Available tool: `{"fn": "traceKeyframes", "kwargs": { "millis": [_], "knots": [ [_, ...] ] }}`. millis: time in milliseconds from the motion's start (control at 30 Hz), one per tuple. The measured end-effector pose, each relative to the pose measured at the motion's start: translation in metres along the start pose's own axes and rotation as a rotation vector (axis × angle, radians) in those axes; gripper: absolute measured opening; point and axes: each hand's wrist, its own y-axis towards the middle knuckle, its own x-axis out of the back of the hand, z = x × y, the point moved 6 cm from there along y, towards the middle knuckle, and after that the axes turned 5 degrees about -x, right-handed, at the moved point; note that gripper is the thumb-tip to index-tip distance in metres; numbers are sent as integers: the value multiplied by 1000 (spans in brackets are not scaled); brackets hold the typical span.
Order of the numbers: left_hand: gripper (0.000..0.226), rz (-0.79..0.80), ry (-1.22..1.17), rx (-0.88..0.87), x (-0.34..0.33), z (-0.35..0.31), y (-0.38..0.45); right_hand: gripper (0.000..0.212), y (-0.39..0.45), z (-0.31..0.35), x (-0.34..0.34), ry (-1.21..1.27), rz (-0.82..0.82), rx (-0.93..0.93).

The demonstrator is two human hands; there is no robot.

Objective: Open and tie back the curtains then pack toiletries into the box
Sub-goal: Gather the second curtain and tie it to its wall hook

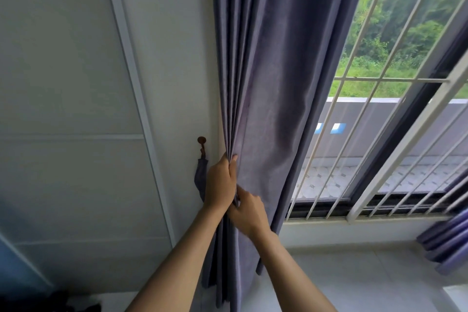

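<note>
A grey-purple curtain (273, 63) hangs at the window's left side, drawn off the glass and bunched into folds. My left hand (220, 182) is clenched around the gathered folds at about waist height of the cloth. My right hand (249, 210) sits just below it, fingers pinching the same bunch. To the left of my hands, a small brown wall hook (201, 141) holds a matching tie-back strap (201, 177) that dangles down the wall. A second curtain (448, 243) shows at the far right edge. No toiletries or box are in sight.
White window bars (395, 80) and a dark window frame fill the right side, with greenery outside. A white sill (354, 223) runs below the window. White wall panels (76, 83) are on the left. Dark objects lie on the floor at bottom left (63, 301).
</note>
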Motion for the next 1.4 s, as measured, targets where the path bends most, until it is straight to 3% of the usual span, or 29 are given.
{"fn": "traceKeyframes", "kwargs": {
  "millis": [67,133,200,267,367,433,533,600,867,1067,1233,1400],
  "knots": [
    [31,11,29,22,2,6,3,36,10,23,40,53,-176,128],
    [32,3,36,1,4,11,6,39,24,42,93,80,-541,220],
    [32,-2,62,-30,4,11,6,47,45,51,139,135,-758,160],
    [32,5,66,-49,3,5,5,58,65,56,174,186,-847,100],
    [33,-2,63,-59,3,4,5,74,92,58,199,251,-774,44],
    [35,0,52,-59,3,6,5,72,106,54,200,267,-664,-45],
    [41,2,7,-76,3,3,7,32,114,46,187,121,-543,-130],
    [42,3,-8,-66,4,4,8,21,110,36,170,107,-523,-138],
    [35,-40,-1,-45,9,8,5,29,65,19,90,111,-450,-85],
    [27,-115,58,-18,12,4,6,40,30,-5,22,-25,-254,-59],
    [25,-124,41,9,11,7,7,36,12,-2,6,36,-268,-16],
    [30,-149,9,56,10,6,5,51,-4,-8,-16,-36,-194,-68]
  ]
}}
